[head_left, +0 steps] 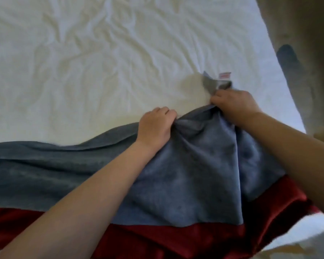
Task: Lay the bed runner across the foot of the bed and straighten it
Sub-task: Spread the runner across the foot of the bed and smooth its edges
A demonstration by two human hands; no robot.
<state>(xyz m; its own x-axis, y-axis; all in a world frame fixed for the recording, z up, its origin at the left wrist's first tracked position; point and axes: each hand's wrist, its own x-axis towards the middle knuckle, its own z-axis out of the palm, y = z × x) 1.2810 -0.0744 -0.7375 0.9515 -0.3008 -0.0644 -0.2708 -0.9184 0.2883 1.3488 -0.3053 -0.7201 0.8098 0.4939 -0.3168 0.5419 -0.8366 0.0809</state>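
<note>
Nearest you, the red band may be lining. Your left hand and right hand clutch the bed runner, bunched on the bed; draw them apart evenly.

- The runner I hold is plain greyish blue, with no pattern.
- Its small tag is red and white.
- The glossy cloth under it is deep red.
- The sheet is plain white.
- The floor beside me is dull tan.

The bed runner runs off the left edge; the dark floor shape is blurred.
</note>
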